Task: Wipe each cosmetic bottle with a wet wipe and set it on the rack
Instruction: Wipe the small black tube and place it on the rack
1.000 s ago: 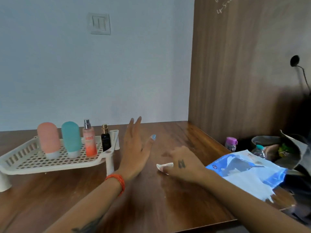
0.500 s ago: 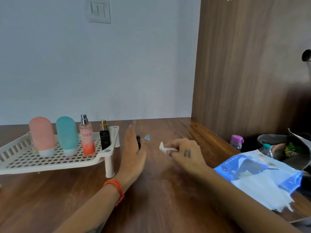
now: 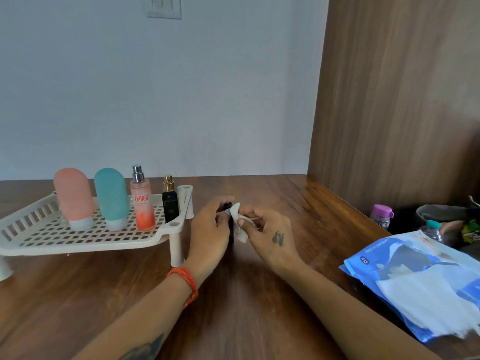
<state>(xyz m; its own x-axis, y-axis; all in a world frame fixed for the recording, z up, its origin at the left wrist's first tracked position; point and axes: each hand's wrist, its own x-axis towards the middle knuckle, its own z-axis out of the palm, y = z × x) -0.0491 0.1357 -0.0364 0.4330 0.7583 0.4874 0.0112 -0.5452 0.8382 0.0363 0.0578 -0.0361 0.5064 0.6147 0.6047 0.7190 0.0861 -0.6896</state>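
Both hands meet just right of the rack's near corner, over the wooden table. In the head view, the left hand has its fingers curled round a small dark bottle, holding it roughly upright; most of the bottle is hidden behind the palm, so its shape and cap cannot be made out. The right hand pinches a folded white wet wipe between thumb and fingers and presses it against the bottle's upper part.

On the white perforated rack four bottles already stand upright in a row: a pink tube, a teal tube, an orange spray bottle and a black perfume bottle, each just beside the next. The blue wipes pack lies open at the right edge of the table, well apart from the hands (a sheet spills from its mouth).

The step in hand looks like the wiping of this dark bottle, probably the last one. The next move would call for the left hand to carry it over the rack's rim and set it down upright. The nearest free spot seems to be beside the black perfume bottle, near the rack's right corner, where space is tight, so a careless placement might knock a neighbour.
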